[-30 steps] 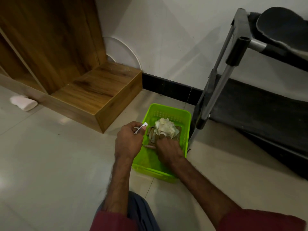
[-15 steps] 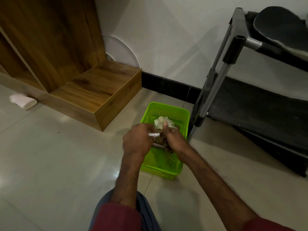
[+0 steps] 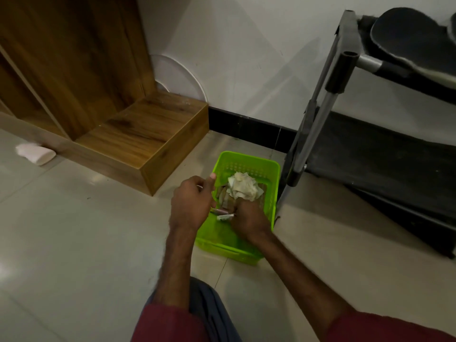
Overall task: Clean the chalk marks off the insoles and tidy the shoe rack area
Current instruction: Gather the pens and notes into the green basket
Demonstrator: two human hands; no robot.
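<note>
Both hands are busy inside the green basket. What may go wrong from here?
1. The small sticks between the left hand and right hand look thin; they might snap or drop.
2. The crumpled paper sits high in the green basket, so jostling may spill it out.
3. The basket stands right beside the shoe rack; a bump could shake the insole on top.

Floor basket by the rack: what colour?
The basket is bright lime green, with perforated walls; the head view shows it best.
</note>
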